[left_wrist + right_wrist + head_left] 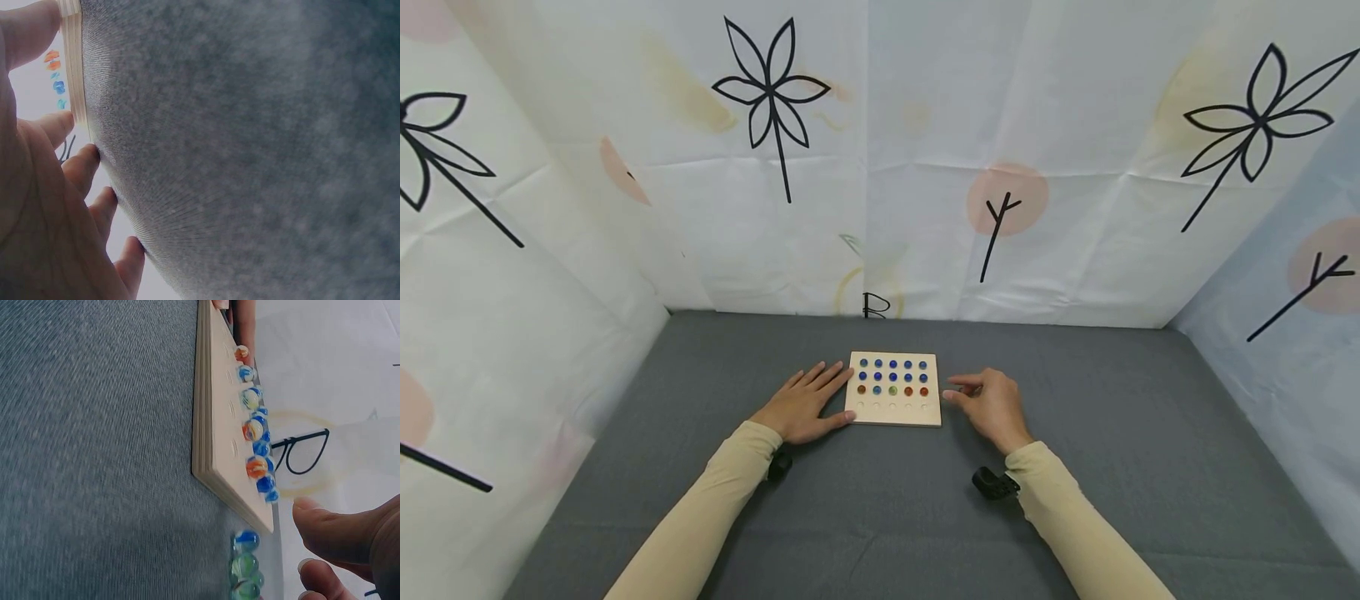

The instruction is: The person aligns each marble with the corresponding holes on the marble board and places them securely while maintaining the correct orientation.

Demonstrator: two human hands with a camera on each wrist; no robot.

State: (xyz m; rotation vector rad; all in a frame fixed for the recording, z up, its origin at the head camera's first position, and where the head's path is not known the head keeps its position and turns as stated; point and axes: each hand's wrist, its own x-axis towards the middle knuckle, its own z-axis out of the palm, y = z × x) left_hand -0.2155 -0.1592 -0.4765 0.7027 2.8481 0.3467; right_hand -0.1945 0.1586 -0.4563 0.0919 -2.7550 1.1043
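Observation:
A pale wooden board lies flat on the table, with three rows of glass marbles in its hollows. The two far rows are blue; the third mixes orange, blue and green. Shallow hollows line the board's near side. My left hand lies spread at the left edge, thumb and index finger touching the board. Just off the right edge hovers my right hand, thumb and fingers apart, nothing between them. Beyond those fingers, several loose marbles, green and blue, sit beside the board in the right wrist view.
A dark grey cloth covers the table. White fabric walls with printed leaves and twigs stand at the back and both sides. Each wrist carries a small black camera.

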